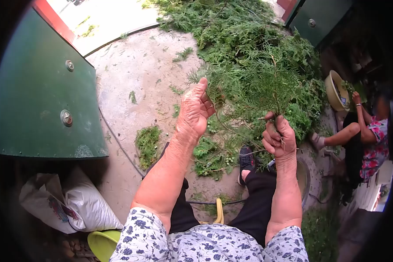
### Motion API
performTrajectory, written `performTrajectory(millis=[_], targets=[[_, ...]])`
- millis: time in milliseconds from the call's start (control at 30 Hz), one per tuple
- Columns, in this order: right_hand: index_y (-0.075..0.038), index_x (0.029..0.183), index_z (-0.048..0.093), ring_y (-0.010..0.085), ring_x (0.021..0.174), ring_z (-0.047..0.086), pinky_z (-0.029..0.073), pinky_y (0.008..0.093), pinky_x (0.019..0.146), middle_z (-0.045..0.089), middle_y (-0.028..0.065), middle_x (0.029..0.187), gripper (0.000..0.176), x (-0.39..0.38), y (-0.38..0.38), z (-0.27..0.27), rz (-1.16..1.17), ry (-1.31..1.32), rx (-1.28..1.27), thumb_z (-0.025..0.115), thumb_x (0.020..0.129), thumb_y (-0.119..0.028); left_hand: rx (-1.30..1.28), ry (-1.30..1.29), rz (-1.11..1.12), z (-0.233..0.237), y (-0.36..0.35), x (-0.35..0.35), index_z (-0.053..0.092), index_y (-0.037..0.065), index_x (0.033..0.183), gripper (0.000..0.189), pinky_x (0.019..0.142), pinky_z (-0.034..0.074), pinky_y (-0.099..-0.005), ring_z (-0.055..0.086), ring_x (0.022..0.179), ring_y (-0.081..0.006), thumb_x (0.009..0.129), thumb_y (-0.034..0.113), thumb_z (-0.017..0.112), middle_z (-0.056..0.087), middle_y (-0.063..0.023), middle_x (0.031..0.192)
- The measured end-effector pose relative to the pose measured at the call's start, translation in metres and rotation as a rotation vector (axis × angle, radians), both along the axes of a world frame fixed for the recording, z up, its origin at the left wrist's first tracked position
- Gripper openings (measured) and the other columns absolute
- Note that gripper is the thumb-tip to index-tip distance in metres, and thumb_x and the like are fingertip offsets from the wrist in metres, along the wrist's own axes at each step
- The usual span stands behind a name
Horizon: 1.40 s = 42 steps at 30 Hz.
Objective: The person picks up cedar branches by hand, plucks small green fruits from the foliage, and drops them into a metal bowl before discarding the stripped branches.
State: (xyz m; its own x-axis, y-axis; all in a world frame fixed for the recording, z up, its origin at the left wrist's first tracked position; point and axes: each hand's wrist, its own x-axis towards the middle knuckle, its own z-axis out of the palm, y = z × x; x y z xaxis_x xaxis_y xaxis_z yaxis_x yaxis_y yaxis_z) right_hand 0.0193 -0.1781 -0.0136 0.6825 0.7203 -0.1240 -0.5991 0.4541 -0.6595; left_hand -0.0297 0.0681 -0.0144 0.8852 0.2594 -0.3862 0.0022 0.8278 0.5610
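My right hand [278,135] is closed around the stem of a feathery evergreen branch [273,89], which stands upright with its fronds spread above my fist. To its left, my left hand [197,107] has curled fingers and a raised thumb. A thin evergreen sprig [215,87] shows at those fingertips; exactly where they grip it is partly hidden. Beyond both hands lies a large heap of cut evergreen branches [240,30], reaching down the right side towards my shoe. Smaller clumps of greenery [148,142] lie on the concrete floor [122,83].
A green metal door [43,91] stands at left above white sacks [89,201] and a lime-green basin [104,242]. At right, another person [373,135] sits beside a cream basin [334,91], holding greenery. A metal basin [302,179] is by my right leg. A dark cable [118,139] crosses the floor.
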Motion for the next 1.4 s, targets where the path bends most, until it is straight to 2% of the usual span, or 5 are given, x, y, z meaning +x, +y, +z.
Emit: performTrajectory(millis=[667, 967, 1200, 1267, 1400], targets=[[0.001, 0.117, 0.048, 0.0066, 0.035, 0.024, 0.032, 0.0250, 0.031, 0.027, -0.0041, 0.047, 0.047, 0.009, 0.011, -0.012, -0.052, -0.046, -0.121, 0.042, 0.092, -0.038, 0.084, -0.003, 0.190, 0.029, -0.008, -0.003, 0.050, 0.008, 0.078, 0.018, 0.044, 0.046, -0.0288, 0.048, 0.051, -0.0105, 0.072, 0.007, 0.067, 0.056, -0.0030, 0.070], [-0.001, 0.115, 0.051, 0.0068, 0.034, 0.024, 0.031, 0.0251, 0.031, 0.025, -0.0051, 0.044, 0.050, 0.005, 0.017, -0.007, -0.132, -0.047, -0.128, 0.045, 0.090, -0.043, 0.066, -0.139, -0.208, 0.013, 0.005, -0.007, 0.056, -0.001, 0.097, 0.019, 0.067, 0.054, -0.0399, 0.063, 0.072, -0.0255, 0.082, 0.010, 0.060, 0.063, -0.0173, 0.092], [-0.006, 0.113, 0.054, 0.0075, 0.032, 0.025, 0.032, 0.0269, 0.031, 0.029, -0.0048, 0.044, 0.040, -0.002, 0.023, -0.011, 0.049, -0.080, 0.002, 0.047, 0.090, -0.038, 0.156, -0.150, -0.298, 0.011, -0.006, -0.004, 0.057, 0.003, 0.103, 0.021, 0.078, 0.051, -0.0369, 0.062, 0.087, -0.0237, 0.082, 0.004, 0.059, 0.063, -0.0103, 0.098], [-0.006, 0.068, 0.048, 0.0100, 0.031, 0.030, 0.036, 0.0283, 0.030, 0.031, -0.0013, 0.043, 0.041, -0.009, 0.031, 0.001, 0.036, -0.003, -0.169, 0.046, 0.090, -0.041, 0.156, -0.161, -0.250, 0.009, -0.008, -0.004, 0.059, 0.004, 0.102, 0.022, 0.080, 0.049, -0.0345, 0.060, 0.089, -0.0197, 0.080, 0.003, 0.061, 0.063, -0.0064, 0.098], [-0.007, 0.074, 0.047, 0.0115, 0.035, 0.035, 0.042, 0.0326, 0.037, 0.037, 0.0006, 0.048, 0.035, -0.011, 0.038, -0.015, -0.014, 0.036, -0.109, 0.050, 0.089, -0.039, 0.390, -0.240, -0.155, 0.008, -0.010, -0.007, 0.062, 0.005, 0.099, 0.021, 0.083, 0.047, -0.0338, 0.058, 0.092, -0.0187, 0.078, 0.004, 0.064, 0.063, -0.0065, 0.097]])
